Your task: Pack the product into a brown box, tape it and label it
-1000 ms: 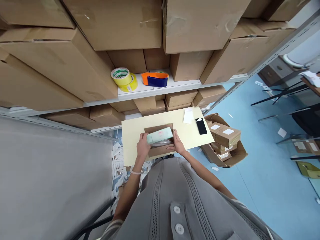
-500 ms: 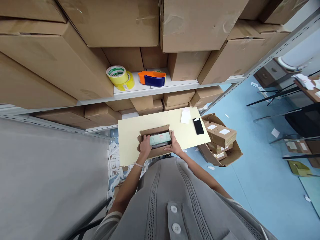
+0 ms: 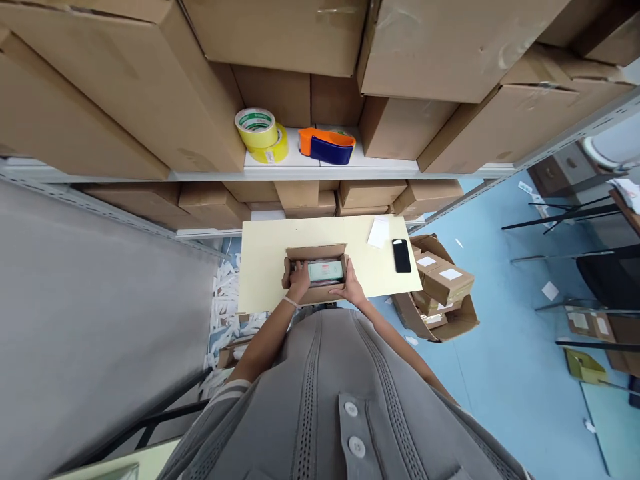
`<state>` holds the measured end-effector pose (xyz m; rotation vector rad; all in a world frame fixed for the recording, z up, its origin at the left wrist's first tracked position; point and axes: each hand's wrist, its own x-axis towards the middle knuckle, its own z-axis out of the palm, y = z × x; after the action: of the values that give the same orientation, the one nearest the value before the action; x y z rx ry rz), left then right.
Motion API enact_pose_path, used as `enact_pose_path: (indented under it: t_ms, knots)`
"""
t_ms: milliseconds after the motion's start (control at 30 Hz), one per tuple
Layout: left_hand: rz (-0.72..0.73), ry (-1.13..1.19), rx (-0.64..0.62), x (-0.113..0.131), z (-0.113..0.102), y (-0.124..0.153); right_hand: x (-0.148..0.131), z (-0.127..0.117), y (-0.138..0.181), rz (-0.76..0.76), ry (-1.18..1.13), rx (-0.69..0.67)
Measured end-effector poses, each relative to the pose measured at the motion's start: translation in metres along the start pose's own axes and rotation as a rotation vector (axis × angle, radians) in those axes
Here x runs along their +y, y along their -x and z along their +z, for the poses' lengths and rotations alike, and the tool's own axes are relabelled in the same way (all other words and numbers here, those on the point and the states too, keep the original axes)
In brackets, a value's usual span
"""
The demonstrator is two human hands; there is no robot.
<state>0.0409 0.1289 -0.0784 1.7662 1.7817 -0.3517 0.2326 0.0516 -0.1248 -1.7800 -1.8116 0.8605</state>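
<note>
Head view from across the room: left hand (image 3: 299, 283) and right hand (image 3: 351, 288) grasp a pale green package (image 3: 326, 271), one at each end, down inside an open cardboard box (image 3: 315, 253) on the table (image 3: 270, 267).

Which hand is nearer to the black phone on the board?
The right hand is nearer: it is at the right side of the box, with the phone further right. The left hand is farther, at the box's left side.

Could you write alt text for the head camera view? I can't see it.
The left hand and right hand rest on the edges of a small open cardboard box holding a pale green package. It sits on a pale yellow board beside a black phone.
</note>
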Motion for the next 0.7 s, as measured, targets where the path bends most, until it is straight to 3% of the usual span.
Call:
enact_pose_path:
  t_ms: [100,200,267,333,433,567,633,700]
  knots:
    - [0.045,0.041,0.038,-0.005,-0.009,0.026,0.001,-0.006,-0.001,-0.016,-0.026,-0.005]
    - [0.183,0.153,0.299,-0.029,-0.019,0.062,0.002,-0.019,0.0,-0.017,-0.031,-0.001]
    - [0.186,0.224,0.483,-0.056,-0.02,0.081,0.005,-0.03,0.002,0.004,-0.037,0.046]
    - [0.132,0.243,0.563,-0.084,-0.014,0.091,0.01,-0.04,0.003,0.054,-0.061,0.123]
    - [0.109,0.212,0.448,-0.116,0.011,0.087,0.024,-0.047,0.004,0.217,-0.151,0.224]
    - [0.243,0.244,0.29,-0.124,0.053,0.064,0.044,-0.04,0.005,0.414,-0.234,0.101]
    - [0.325,0.279,0.283,-0.119,0.066,0.053,0.05,-0.035,0.007,0.343,-0.19,0.004]
    - [0.389,0.305,0.306,-0.115,0.072,0.045,0.051,-0.033,0.01,0.165,-0.099,-0.05]
